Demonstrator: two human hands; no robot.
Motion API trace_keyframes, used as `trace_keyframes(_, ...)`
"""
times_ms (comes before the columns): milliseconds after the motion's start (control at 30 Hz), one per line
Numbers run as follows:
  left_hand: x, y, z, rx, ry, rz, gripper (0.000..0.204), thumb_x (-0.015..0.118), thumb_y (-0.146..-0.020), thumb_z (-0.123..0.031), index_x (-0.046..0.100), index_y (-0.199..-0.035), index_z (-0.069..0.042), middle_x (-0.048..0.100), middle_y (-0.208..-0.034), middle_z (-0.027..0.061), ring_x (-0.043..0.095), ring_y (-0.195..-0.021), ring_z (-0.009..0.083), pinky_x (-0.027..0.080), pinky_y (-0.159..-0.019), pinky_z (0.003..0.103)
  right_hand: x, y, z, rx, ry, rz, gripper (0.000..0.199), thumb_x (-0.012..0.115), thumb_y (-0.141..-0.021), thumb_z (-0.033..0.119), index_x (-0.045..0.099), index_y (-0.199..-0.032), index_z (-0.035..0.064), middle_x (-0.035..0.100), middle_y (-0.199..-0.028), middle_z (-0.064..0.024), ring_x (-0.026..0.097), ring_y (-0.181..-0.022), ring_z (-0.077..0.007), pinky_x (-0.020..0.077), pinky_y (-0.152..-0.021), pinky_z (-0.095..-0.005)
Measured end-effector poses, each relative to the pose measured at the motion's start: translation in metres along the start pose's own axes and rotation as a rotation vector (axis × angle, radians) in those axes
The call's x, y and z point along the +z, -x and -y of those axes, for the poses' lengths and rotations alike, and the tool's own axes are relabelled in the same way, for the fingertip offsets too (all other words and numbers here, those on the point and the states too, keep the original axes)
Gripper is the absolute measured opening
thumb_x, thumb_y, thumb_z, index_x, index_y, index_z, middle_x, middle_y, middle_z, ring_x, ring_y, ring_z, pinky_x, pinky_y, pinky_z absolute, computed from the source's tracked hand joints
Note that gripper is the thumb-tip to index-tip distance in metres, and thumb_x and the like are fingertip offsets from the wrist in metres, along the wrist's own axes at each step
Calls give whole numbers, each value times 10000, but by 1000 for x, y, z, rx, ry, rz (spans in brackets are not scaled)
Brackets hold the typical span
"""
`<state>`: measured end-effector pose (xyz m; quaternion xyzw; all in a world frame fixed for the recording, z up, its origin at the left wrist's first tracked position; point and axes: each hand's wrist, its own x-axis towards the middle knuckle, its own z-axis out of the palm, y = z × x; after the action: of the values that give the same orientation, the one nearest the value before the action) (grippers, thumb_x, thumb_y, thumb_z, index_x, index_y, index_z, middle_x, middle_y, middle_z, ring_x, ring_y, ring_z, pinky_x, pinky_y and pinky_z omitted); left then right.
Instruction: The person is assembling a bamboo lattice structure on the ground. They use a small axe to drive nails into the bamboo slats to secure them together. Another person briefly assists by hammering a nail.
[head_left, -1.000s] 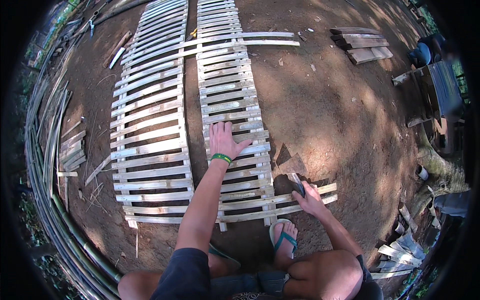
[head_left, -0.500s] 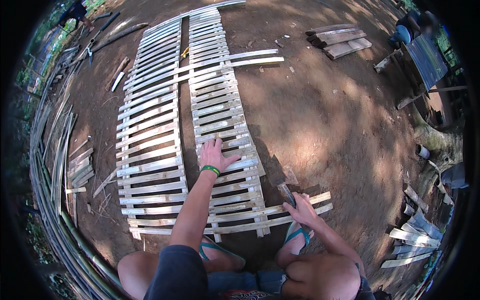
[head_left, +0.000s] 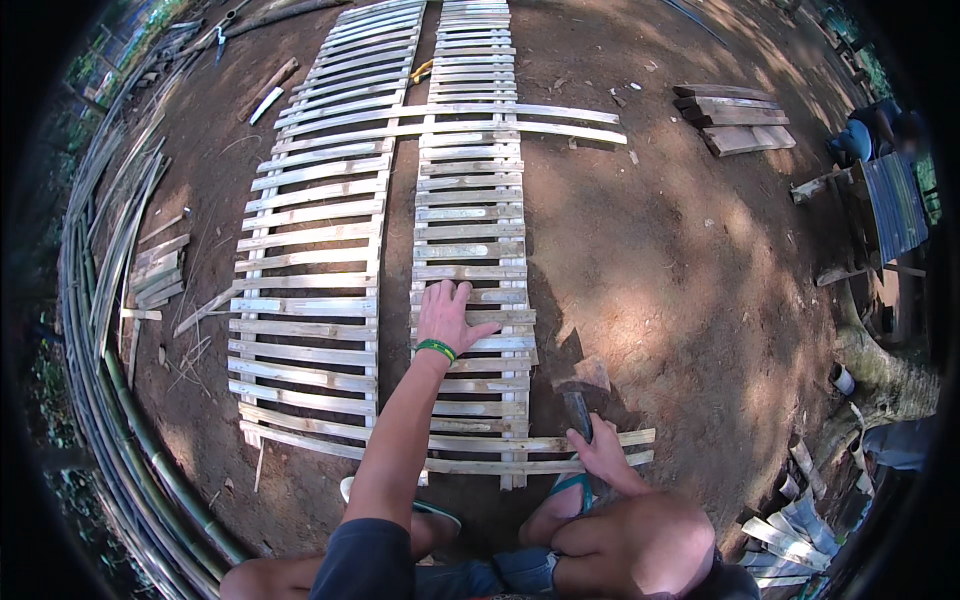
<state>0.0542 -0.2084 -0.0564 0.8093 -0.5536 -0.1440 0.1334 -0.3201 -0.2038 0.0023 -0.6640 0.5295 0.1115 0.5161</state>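
Note:
My left hand [head_left: 447,317] lies with fingers spread on the slats of the right bamboo panel [head_left: 470,250], a green band at its wrist. My right hand [head_left: 606,455] grips a hammer [head_left: 577,408] by its dark handle, just off the panel's right edge. The hammer's head points away from me, over the dirt. A second slatted panel [head_left: 310,240] lies parallel on the left, with a narrow gap between the two. Near my feet, long bamboo strips [head_left: 620,440] cross the near ends of the panels and stick out to the right.
More crossing strips [head_left: 570,122] lie farther up the panels. A yellow tool [head_left: 421,71] sits in the gap. Bamboo poles [head_left: 160,470] line the left side. Wooden boards [head_left: 735,120] are stacked at the far right; split bamboo pieces [head_left: 795,535] lie nearer. Another person sits at far right.
My view has shifted, so the panels appear turned more upright. The right hand has turned the hammer, its head now broadside beside the panel. My left hand keeps its place on the slats.

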Motion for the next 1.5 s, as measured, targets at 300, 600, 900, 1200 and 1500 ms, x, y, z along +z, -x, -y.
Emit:
trace_keyframes(300,-14,-6,10,52,-16,33,762,836,-707,-682,651,-1167,-103,562,-1074,146,532,-1093,349,423,-996,475,10,0,-3,48,-106,-57,439,708,-960,358,636,-1224,15,664,-1037,-259,585,-1116,-452,467,-1004,-514)
trace_keyframes(600,-9,-4,-11,41,5,179,884,789,-735,-739,655,-1328,-98,599,-1225,198,530,-1207,357,397,-1071,473,7,27,11,54,-62,-242,454,731,-935,316,659,-1161,-71,714,-885,-293,721,-849,-424,548,-782,-485)
trace_keyframes(900,-6,17,7,57,27,92,788,810,-733,-699,658,-1200,-83,564,-1161,186,510,-1146,361,390,-1049,478,44,21,-17,66,-85,-282,538,745,-941,369,631,-1222,-77,716,-1059,-301,703,-1049,-426,535,-915,-477)
trace_keyframes(1200,15,24,7,93,4,-86,776,860,-683,-663,653,-1161,-88,480,-1305,206,430,-1245,414,320,-1119,561,46,6,-37,21,-119,-236,491,737,-944,375,645,-1240,-6,679,-1093,-290,596,-1121,-468,472,-1018,-511)
trace_keyframes(1500,7,10,-5,117,-127,-34,819,817,-702,-715,636,-1188,-82,534,-1149,138,510,-1183,346,348,-1106,544,32,16,-24,-20,-50,-250,420,747,-935,326,642,-1184,4,671,-1085,-281,561,-1140,-480,450,-1040,-524)
